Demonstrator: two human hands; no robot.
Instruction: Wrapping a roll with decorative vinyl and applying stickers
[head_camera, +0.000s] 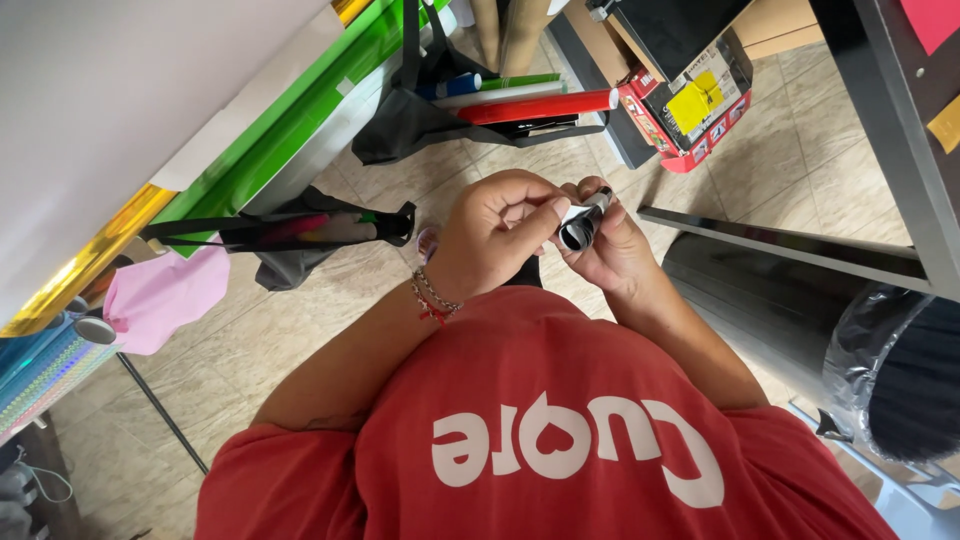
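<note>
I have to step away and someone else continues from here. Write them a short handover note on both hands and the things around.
Left hand: closed on the small rolled black sheet, thumb pressed on its end.
Right hand: cups the same roll from below.
The roll is wound tight, held in front of the chest above the tiled floor.
Nearby: black bag holding the red roll and others; large black roll on the right.
No tape or band shows on the small roll.

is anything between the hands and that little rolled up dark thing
Nothing visible. The small dark glossy rolled sheet is already gripped directly by both: the left hand pinches it from one side with thumb and fingers, and the right hand cradles it from the other side.
</note>
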